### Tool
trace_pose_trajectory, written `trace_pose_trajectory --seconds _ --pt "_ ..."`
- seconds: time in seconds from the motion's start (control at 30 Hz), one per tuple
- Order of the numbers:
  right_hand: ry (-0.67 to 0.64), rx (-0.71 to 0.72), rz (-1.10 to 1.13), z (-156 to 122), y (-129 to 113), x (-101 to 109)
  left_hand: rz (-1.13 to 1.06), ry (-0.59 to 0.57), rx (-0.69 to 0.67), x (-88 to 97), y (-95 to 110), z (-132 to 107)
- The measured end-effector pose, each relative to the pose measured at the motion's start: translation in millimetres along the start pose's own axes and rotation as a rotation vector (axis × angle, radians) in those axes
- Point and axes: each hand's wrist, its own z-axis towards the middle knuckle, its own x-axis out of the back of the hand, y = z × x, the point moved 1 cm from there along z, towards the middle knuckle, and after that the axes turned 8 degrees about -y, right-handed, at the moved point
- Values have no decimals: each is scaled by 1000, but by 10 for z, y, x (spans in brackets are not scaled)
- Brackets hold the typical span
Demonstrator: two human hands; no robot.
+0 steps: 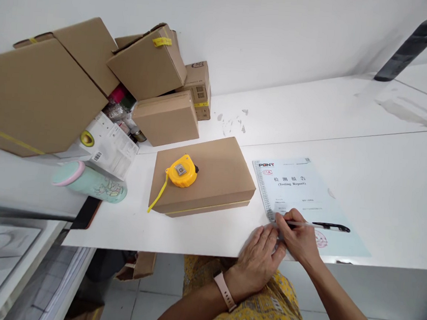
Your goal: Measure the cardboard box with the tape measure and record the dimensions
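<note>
A pen (330, 227) with a black cap end is pinched in my right hand (299, 238), its tip near the lower left edge of a pale blue printed testing report (293, 186). My left hand (261, 257), with a pink watch band on its wrist, rests at the table edge. Its fingers lie stretched out by the report's lower corner, close to the right fingertips. To the left lies a closed brown cardboard box (212, 170). On top of that box sits a yellow tape measure (183, 171) with a yellow strap hanging over the side.
Several cardboard boxes (147, 66) are piled at the back left, beside a white printed carton (107, 144). A mint green bottle (93, 182) lies or leans at the table's left. A dark bottle (414, 45) stands far right on the white table (399, 194). A white appliance (2, 252) is at lower left.
</note>
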Motion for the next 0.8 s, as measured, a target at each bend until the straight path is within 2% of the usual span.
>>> trace_pose_trajectory --seconds 0.17,0.4,0.57,0.8 --pt "3 -10 11 -2 26 -12 13 62 12 22 -2 -2" --pt "-7 19 26 1 52 -29 10 5 7 6 0 -4" --pt "-4 17 18 6 31 -16 13 50 13 31 -3 -9" --pt "50 -29 36 -3 37 -15 -16 -27 -3 5 -6 11"
